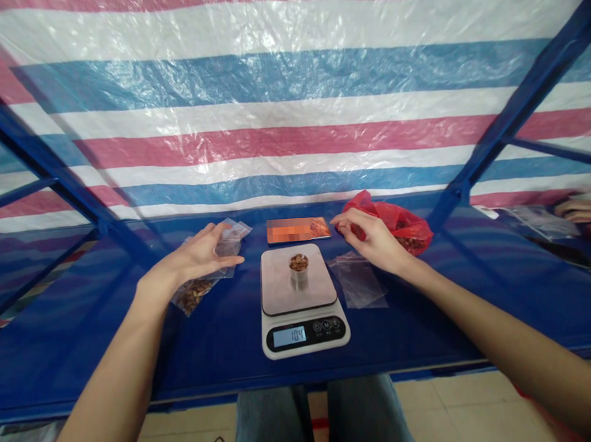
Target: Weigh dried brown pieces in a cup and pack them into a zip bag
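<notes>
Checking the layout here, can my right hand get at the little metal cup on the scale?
Probably yes: your right hand is by the red bag, close to the scale, and nothing tall seems to stand between it and the metal cup.

There is one left hand (197, 255), one right hand (374, 237), one co-worker's hand (589, 209), one digital scale (279, 288), one metal cup (299, 275), one orange-screened phone (320, 228), one red plastic bag (410, 222) near the right hand; several overlapping zip bags (362, 285), uncountable.

The scale (304, 302) is white, the tabletop (218, 356) blue.
</notes>
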### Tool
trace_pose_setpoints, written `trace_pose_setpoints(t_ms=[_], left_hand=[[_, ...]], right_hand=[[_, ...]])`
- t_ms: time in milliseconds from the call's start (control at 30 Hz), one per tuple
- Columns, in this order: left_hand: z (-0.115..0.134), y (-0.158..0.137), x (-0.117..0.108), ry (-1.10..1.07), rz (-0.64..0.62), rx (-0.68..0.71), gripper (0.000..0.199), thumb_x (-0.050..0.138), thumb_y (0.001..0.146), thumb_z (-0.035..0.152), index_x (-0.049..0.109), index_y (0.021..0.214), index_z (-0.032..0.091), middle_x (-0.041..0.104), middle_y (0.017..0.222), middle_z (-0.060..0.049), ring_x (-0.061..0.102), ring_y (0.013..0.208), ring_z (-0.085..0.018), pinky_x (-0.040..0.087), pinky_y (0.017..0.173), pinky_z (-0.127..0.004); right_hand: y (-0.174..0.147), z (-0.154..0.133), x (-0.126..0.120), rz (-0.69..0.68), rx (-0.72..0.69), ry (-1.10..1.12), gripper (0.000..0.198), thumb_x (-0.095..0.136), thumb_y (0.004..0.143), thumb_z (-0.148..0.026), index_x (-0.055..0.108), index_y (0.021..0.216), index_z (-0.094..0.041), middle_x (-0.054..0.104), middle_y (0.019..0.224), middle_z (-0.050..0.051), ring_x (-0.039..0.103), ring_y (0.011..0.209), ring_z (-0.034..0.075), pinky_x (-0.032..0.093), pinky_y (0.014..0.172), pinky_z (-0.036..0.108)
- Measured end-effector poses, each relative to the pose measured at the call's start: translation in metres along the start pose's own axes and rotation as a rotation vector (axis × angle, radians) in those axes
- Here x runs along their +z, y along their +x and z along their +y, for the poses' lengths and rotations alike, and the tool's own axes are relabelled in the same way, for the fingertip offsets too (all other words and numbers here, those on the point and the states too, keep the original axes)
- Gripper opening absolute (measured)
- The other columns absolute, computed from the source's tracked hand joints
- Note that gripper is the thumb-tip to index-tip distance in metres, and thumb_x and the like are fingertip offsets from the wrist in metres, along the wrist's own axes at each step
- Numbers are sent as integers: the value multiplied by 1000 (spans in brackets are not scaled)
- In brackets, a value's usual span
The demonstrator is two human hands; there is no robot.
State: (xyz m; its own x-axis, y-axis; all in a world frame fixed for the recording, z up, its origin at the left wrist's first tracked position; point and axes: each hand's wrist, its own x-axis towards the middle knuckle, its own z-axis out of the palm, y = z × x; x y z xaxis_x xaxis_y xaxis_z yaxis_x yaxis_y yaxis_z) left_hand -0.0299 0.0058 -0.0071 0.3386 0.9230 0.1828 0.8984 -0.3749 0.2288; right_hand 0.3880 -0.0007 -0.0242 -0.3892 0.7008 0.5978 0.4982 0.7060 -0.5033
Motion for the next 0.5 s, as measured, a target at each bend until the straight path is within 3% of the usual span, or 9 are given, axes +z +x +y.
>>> trace_pose_setpoints(t_ms=[100,233,367,500], left_hand=[[14,1,4,-27,-131,0,87,72,87,57,43,161,22,59,146,-18,67,127,-34,55,108,-45],[37,-2,4,44,-119,-20,101,68,91,59,19,172,25,39,167,-19,52,147,-39,47,117,-49],[61,-5,6,317,-131,-167,105,65,94,64,18,173,13,51,154,-29,51,144,-49,43,116,-62],[60,-4,9,323,-215,-89,80,50,103,41,21,171,11,54,150,-28,58,139,-43,48,112,-54]], right_hand=[[-1,1,1,-6,3,1,13,57,105,-25,70,104,-25,73,104,8,70,95,26,58,79,40],[-1,1,3,-11,10,1,18,56,105,-22,70,116,-24,70,98,7,68,90,24,56,76,38],[-2,-3,3,-31,-4,-15,17,56,105,-20,70,112,-24,68,96,6,67,85,23,54,73,36],[-2,-6,4,-42,-28,-22,18,55,105,-18,71,111,-24,68,97,6,66,82,21,53,71,34]])
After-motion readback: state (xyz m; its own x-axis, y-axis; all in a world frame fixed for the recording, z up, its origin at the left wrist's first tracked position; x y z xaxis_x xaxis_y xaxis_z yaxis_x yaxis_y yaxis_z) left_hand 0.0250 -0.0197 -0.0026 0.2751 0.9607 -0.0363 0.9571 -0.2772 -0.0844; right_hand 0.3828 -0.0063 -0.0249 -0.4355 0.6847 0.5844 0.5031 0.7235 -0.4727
